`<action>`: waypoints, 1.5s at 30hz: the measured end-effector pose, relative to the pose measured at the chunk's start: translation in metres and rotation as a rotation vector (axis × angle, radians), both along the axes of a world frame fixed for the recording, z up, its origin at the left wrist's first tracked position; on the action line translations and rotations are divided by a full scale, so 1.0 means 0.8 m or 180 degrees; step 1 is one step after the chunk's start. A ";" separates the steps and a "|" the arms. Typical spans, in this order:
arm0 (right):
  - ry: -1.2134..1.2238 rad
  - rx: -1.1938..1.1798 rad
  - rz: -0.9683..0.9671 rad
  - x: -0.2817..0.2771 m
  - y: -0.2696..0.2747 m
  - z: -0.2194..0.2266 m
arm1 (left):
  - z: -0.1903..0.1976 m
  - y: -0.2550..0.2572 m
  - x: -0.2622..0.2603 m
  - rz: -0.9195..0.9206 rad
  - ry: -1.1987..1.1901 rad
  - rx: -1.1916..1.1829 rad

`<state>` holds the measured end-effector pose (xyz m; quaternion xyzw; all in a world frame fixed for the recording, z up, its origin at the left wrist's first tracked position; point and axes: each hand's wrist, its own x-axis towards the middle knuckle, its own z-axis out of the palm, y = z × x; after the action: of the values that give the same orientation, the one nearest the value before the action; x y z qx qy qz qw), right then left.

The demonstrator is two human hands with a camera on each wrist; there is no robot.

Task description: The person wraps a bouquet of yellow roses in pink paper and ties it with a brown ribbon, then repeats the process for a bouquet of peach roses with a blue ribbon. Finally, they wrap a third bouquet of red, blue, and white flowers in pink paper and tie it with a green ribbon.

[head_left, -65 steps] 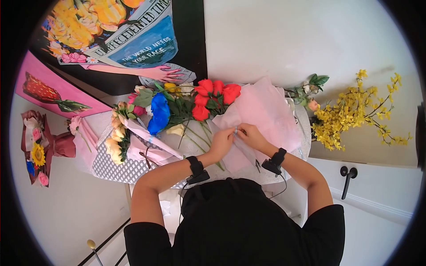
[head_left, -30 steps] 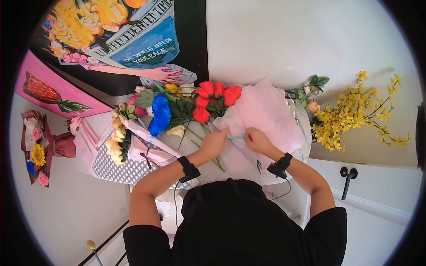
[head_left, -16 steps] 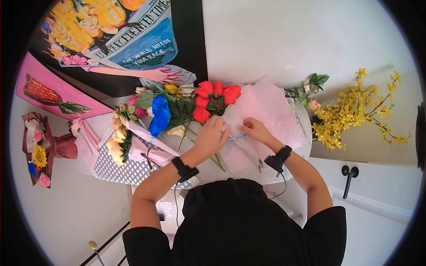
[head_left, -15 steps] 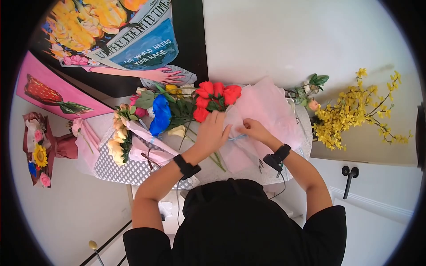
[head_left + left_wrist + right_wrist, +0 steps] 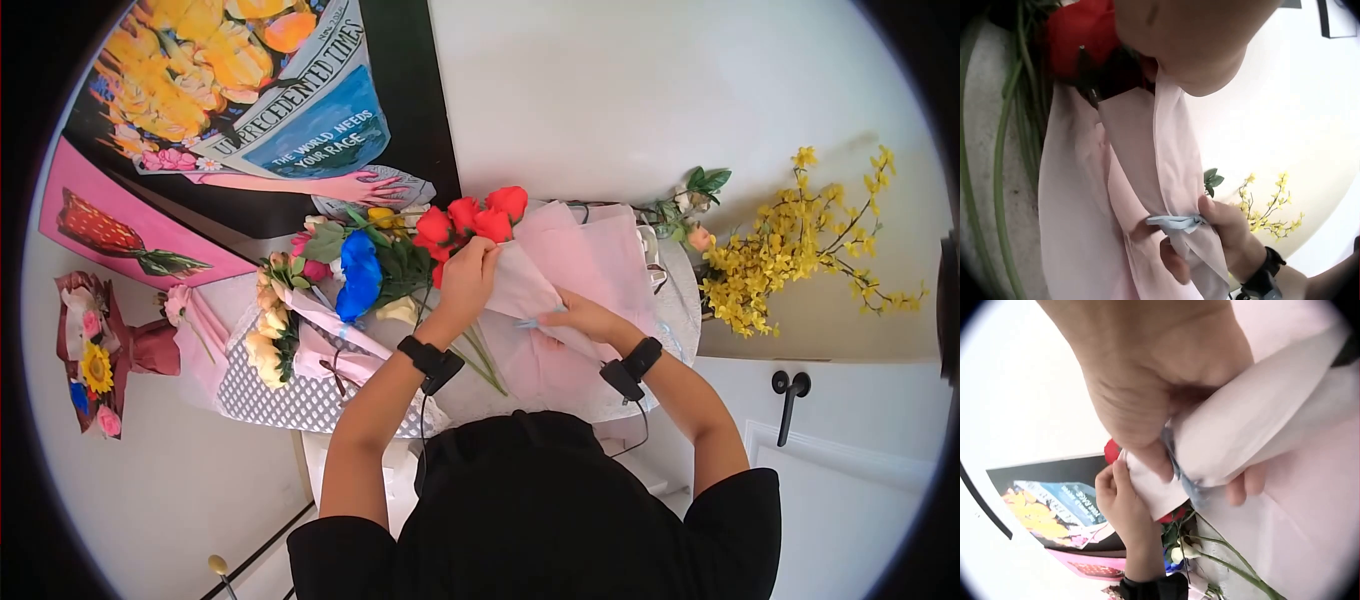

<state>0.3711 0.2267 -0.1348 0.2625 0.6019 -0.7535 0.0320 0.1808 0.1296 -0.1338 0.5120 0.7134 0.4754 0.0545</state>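
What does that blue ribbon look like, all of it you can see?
The ribbon is pale blue, narrow and soft-looking, perhaps cloth. It runs round the narrow, gathered part of the pale pink wrap, lying across its folds. The right hand grips the wrap there, its thumb against the ribbon. Whether it is knotted, I can't tell: the hand hides part of it.

White wall (image 5: pixel 620 90), lg. blk-bkgd painting (image 5: pixel 330 125), pink painting (image 5: pixel 185 225) beside; white door (image 5: pixel 860 410), blk handle (image 5: pixel 787 405).
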 end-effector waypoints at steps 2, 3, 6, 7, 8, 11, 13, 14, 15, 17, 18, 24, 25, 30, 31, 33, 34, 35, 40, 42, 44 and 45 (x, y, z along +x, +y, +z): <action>-0.0281 -0.0620 0.0287 0.004 0.004 -0.003 | 0.005 -0.002 -0.002 0.0015 -0.0174 -0.0024; -0.0198 -0.0200 0.0366 0.004 0.007 -0.007 | 0.007 -0.003 -0.004 0.0103 0.0194 -0.0155; 0.0063 0.0725 0.0434 -0.003 0.016 -0.005 | 0.047 0.003 -0.010 0.0094 0.1264 0.0101; 0.0226 0.1209 0.0420 -0.005 0.018 -0.002 | 0.066 0.007 -0.014 -0.0011 0.1948 0.0469; 0.0236 0.1214 0.0426 -0.009 0.017 0.008 | 0.083 0.012 -0.020 -0.0003 0.1958 0.0471; 0.0271 0.1866 0.0443 -0.015 0.015 0.025 | 0.125 0.019 -0.037 -0.0827 0.3200 0.0463; 0.0786 0.3396 0.0377 -0.018 0.010 0.026 | 0.139 0.013 -0.043 -0.1155 0.2905 -0.1072; 0.0800 0.3397 0.0385 -0.019 0.006 0.034 | 0.142 0.008 -0.045 -0.1142 0.2910 -0.1078; 0.0290 0.3858 0.0717 -0.019 0.002 0.044 | 0.143 0.001 -0.047 -0.1174 0.2774 -0.1738; -0.0230 0.4288 0.1047 -0.019 -0.005 0.050 | 0.143 -0.005 -0.051 -0.1197 0.2618 -0.2406; -0.0150 0.4449 0.0959 -0.019 -0.009 0.043 | 0.139 -0.006 -0.053 -0.1295 0.1954 -0.2753; -0.0046 0.4827 0.0875 -0.020 -0.017 0.037 | 0.099 -0.020 -0.078 -0.1378 0.0274 -0.2692; -0.0026 0.4842 0.0886 -0.020 -0.015 0.037 | 0.094 -0.020 -0.084 -0.1436 -0.0311 -0.2534; -0.0018 0.4364 0.1096 -0.017 -0.008 0.034 | 0.101 -0.019 -0.085 -0.1251 -0.1019 -0.2092; -0.0131 0.4068 0.1165 -0.017 -0.007 0.032 | 0.115 -0.019 -0.078 -0.1010 -0.0636 -0.2113; -0.0054 0.3919 0.1153 -0.017 -0.005 0.030 | 0.134 -0.020 -0.064 -0.1253 0.0127 -0.2360; 0.0022 0.3765 0.1149 -0.015 -0.005 0.029 | 0.136 -0.022 -0.060 -0.1481 0.0891 -0.2587; 0.0017 0.3762 0.1175 -0.015 -0.004 0.030 | 0.128 -0.023 -0.061 -0.1473 0.0867 -0.2584; 0.0007 0.3812 0.1221 -0.016 0.002 0.045 | 0.113 0.004 -0.083 -0.1566 0.0443 -0.2391; -0.0011 0.3833 0.1246 -0.018 0.001 0.038 | 0.119 0.007 -0.074 -0.1538 0.0810 -0.2225; -0.0022 0.3845 0.1275 -0.017 0.000 0.034 | 0.121 0.010 -0.068 -0.1499 0.1171 -0.2062; 0.0045 0.3731 0.1227 -0.016 0.000 0.034 | 0.121 0.011 -0.067 -0.1458 0.1193 -0.1923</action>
<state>0.3586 0.2264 -0.1079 0.1179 0.9527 -0.2798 0.0140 0.1275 0.1383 -0.0372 0.6959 0.6860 0.1192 0.1756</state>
